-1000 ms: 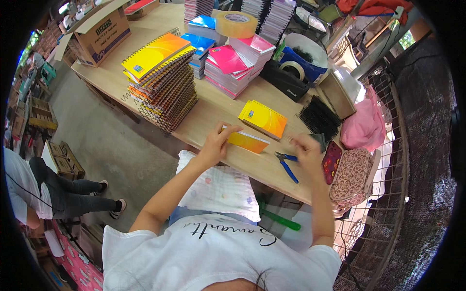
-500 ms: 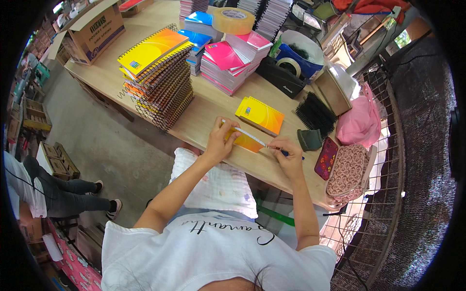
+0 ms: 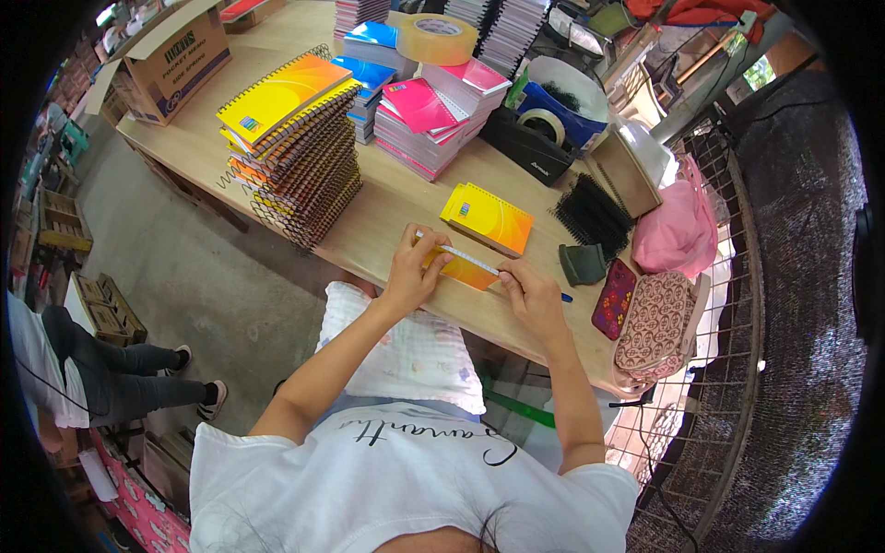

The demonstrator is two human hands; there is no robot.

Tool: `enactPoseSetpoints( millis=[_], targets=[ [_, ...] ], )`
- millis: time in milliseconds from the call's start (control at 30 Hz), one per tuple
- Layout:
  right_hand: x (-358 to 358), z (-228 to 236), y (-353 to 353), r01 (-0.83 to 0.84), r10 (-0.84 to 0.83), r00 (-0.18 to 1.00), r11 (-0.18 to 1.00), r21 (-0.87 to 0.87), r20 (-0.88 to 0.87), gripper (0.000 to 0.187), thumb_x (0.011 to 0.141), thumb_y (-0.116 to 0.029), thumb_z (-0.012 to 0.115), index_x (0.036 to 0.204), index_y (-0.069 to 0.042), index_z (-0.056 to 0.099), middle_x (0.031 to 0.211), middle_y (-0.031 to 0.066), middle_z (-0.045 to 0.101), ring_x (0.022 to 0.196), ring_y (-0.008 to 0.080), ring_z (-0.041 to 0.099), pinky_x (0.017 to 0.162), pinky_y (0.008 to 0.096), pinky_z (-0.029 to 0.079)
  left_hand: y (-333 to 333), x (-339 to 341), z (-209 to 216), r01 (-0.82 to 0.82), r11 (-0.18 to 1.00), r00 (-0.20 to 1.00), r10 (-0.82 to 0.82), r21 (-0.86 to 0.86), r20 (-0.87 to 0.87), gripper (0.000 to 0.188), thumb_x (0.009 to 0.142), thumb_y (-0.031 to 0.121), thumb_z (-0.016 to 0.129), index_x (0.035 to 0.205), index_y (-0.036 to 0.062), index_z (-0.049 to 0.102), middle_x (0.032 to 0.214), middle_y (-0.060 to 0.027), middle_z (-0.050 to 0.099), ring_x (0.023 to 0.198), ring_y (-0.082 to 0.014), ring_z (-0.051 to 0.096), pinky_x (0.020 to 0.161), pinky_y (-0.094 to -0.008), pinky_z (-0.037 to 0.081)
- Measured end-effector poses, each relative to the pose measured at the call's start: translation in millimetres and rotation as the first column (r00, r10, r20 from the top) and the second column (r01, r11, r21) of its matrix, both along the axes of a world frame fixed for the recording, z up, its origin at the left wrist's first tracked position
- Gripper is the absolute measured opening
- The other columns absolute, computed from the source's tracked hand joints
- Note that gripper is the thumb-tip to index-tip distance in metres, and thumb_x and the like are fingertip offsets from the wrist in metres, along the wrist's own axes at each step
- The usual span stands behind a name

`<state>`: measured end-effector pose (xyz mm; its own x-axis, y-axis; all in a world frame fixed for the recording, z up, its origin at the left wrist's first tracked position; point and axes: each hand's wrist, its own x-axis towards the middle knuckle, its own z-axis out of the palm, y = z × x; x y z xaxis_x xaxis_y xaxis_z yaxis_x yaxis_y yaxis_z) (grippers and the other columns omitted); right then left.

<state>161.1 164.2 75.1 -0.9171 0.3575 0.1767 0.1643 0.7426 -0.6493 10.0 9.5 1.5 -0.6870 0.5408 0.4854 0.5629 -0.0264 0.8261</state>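
A small yellow-orange notebook (image 3: 470,272) stands tilted near the table's front edge, its white spiral-bound edge upward. At its left end my left hand (image 3: 411,276) is closed, thumb in front and fingers behind. My right hand (image 3: 535,300) pinches the right end of the bound edge between thumb and fingertips. A blue pen (image 3: 566,297) lies beside the right hand, partly hidden by it. Just beyond the hands, a low pile of yellow notebooks (image 3: 489,219) rests on the table.
Left stands a tall stack of coil-bound yellow notebooks (image 3: 297,147). Pink notebooks (image 3: 419,138), a tape roll (image 3: 437,40) and a black case (image 3: 525,147) lie farther back. Black coils (image 3: 590,217), a green pouch (image 3: 583,265), a phone (image 3: 614,300) and a patterned bag (image 3: 658,327) sit right.
My right hand has shifted up and left, and its fingertips now grip the end of the notebook's bound edge. The left hand keeps its grip. The whole view has moved slightly.
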Motion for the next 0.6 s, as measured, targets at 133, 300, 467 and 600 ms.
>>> enactPoseSetpoints(
  millis=[133, 300, 467, 600],
  targets=[
    [-2, -4, 1, -0.061, 0.060, 0.998, 0.995, 0.076, 0.023, 0.018, 0.087, -0.022, 0.065, 0.096, -0.006, 0.064, 0.108, 0.0135, 0.061, 0.105, 0.0340, 0.057, 0.087, 0.0475, 0.044, 0, 0, -1, 0.019, 1.000, 1.000, -0.019, 0.001, -0.005, 0.020, 0.083, 0.008, 0.068, 0.101, 0.0049, 0.061, 0.100, -0.0138, 0.051, 0.090, -0.0316, 0.057, 0.078, -0.0389, 0.048],
    [18, -28, 59, 0.387, -0.447, 0.886, 0.572, 0.723, -0.120, 0.040, 0.088, -0.037, 0.061, 0.116, -0.009, 0.065, 0.113, 0.0216, 0.059, 0.117, 0.0402, 0.050, 0.101, 0.0583, 0.030, -5, -3, 0, 0.019, 1.000, 0.998, -0.018, 0.006, -0.060, 0.032, 0.074, 0.016, 0.078, 0.099, 0.0054, 0.060, 0.102, -0.0133, 0.049, 0.094, -0.0310, 0.055, 0.079, -0.0391, 0.047],
    [32, -27, 88, 0.432, -0.486, 0.874, 0.772, 0.466, -0.004, 0.040, 0.087, -0.032, 0.064, 0.119, -0.007, 0.066, 0.126, 0.0231, 0.054, 0.116, 0.0381, 0.052, 0.103, 0.0497, 0.035, -2, -9, -1, 0.053, 0.998, 0.998, -0.054, -0.034, -0.026, 0.049, 0.064, 0.023, 0.085, 0.097, 0.0053, 0.055, 0.096, -0.0095, 0.049, 0.093, -0.0269, 0.048, 0.079, -0.0353, 0.042],
    [24, 17, 53, -0.169, 0.108, 0.978, 0.912, -0.375, -0.178, 0.030, 0.085, -0.021, 0.067, 0.108, -0.001, 0.070, 0.120, 0.0148, 0.057, 0.108, 0.0270, 0.057, 0.092, 0.0349, 0.044, -5, -13, 1, 0.097, 0.995, 0.993, -0.098, -0.029, -0.058, 0.051, 0.063, 0.026, 0.086, 0.097, 0.0051, 0.054, 0.095, -0.0109, 0.048, 0.092, -0.0290, 0.051, 0.078, -0.0375, 0.044]
  ],
)
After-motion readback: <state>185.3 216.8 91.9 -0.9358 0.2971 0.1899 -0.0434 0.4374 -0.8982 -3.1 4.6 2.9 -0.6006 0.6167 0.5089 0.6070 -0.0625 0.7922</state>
